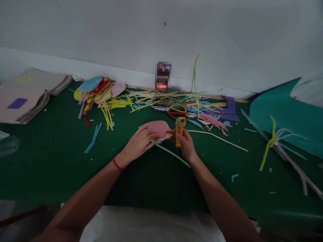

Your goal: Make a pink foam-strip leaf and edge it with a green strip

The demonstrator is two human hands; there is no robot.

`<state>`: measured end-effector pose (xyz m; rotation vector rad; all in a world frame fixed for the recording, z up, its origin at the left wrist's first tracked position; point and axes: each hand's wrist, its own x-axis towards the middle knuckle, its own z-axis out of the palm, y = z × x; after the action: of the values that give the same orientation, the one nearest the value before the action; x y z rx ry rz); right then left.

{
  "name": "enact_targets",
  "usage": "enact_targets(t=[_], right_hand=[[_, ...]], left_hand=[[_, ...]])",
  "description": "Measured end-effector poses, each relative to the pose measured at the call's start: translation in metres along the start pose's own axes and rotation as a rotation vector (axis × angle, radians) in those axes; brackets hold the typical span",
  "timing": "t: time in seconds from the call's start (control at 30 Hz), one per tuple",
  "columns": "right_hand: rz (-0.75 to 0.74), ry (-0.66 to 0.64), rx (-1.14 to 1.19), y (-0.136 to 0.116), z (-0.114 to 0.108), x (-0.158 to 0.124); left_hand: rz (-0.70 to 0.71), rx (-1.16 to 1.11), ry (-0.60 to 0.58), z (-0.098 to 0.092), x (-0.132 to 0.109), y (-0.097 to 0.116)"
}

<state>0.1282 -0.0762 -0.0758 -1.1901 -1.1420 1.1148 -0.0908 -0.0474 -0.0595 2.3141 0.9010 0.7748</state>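
Note:
A pink rounded piece with a striped surface (159, 128) lies near the middle of the green table. My left hand (141, 140), with a red band at the wrist, rests its fingers on the left part of this piece. A pale green strip (171, 153) runs from under the left fingers down to the right. My right hand (187, 144) is closed round an orange-yellow tool (179, 134) held upright, just right of the pink piece. Its index finger reaches toward the piece's right edge; whether it touches is hard to tell.
Scissors (161, 109) and many coloured strips (146, 99) lie behind the hands. Finished-looking coloured shapes (92, 84) are heaped back left, beside thick booklets (22, 104). A phone (163, 77) leans on the wall. A teal sheet (282, 111) and tied strips (272, 141) are right.

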Motion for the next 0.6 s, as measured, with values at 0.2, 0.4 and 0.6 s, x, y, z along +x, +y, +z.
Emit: enact_targets(t=[0.2,0.4,0.6], right_hand=[[-0.024,0.024,-0.066,-0.005,0.000,-0.002],[-0.142,0.203,-0.356,-0.011,-0.012,-0.007],[-0.162,0.202,-0.491,-0.011,-0.018,-0.011]], left_hand=[[-0.018,-0.133,0.108,0.007,-0.003,-0.006],[-0.006,-0.076,0.152,0.005,-0.007,-0.004],[0.030,0.001,0.206,0.005,-0.009,-0.004]])
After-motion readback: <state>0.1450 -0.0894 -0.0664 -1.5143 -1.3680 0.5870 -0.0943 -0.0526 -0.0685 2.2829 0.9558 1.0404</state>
